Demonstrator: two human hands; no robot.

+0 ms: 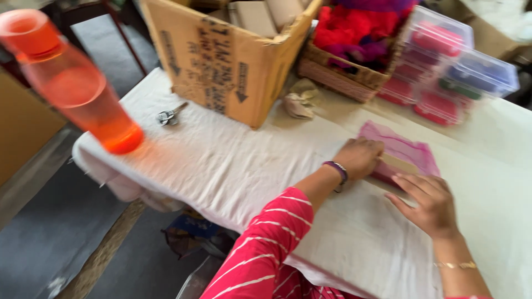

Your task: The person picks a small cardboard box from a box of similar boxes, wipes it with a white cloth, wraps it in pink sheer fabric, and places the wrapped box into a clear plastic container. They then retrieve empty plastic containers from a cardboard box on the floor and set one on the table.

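Observation:
A pink see-through pouch (pixel 402 149) lies flat on the white cloth-covered table (pixel 233 166). My left hand (pixel 359 158) rests curled on the pouch's near left edge, and a beige strip shows beside its fingers. My right hand (pixel 429 202) lies flat with fingers spread, pressing the pouch's near corner. A dark beaded band sits on my left wrist, a thin gold bangle on my right.
An orange water bottle (pixel 75 83) stands at the table's left corner. A cardboard box (pixel 227 55), small metal scissors (pixel 169 115), a crumpled cloth (pixel 299 99), a wicker basket of bright fabric (pixel 354 50) and stacked clear plastic boxes (pixel 449 66) line the far side.

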